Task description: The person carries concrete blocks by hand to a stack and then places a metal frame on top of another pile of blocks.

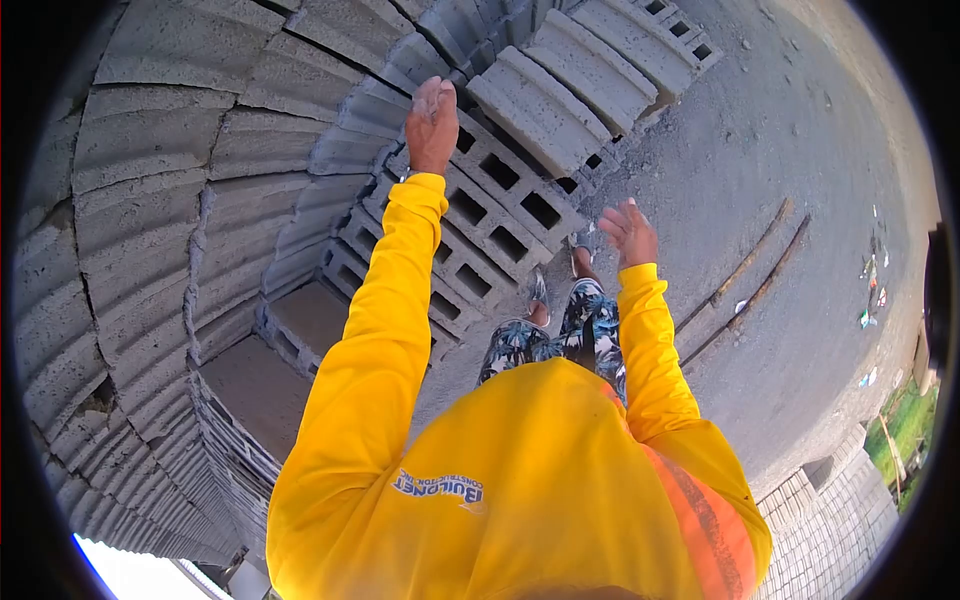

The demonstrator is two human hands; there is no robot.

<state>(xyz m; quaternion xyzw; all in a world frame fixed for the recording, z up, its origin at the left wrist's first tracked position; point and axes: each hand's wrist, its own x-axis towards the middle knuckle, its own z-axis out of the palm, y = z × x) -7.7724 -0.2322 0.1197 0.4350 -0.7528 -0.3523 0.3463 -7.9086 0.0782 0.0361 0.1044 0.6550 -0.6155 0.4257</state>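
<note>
My left hand (pixel 433 125) reaches forward over grey hollow concrete blocks (pixel 478 222), its fingers loosely stretched out and close together. It overlaps the edge of the stacked block wall (pixel 375 115) in this view, and nothing shows in its grasp. Lower and to the right, my right hand (pixel 630 234) is held over the ground with its fingers apart, empty. Between and ahead of the two hands, a row of blocks lying on their sides (pixel 540 108) rests on top of the hollow-faced ones.
High stacks of concrete blocks (pixel 145 180) curve along my left side. Two wooden poles (pixel 745 285) lie on the dusty ground (pixel 790 150) at right, with scattered litter (pixel 868 318) beyond. My feet (pixel 540 300) stand close to the blocks. Paler stacked blocks (pixel 835 525) stand at lower right.
</note>
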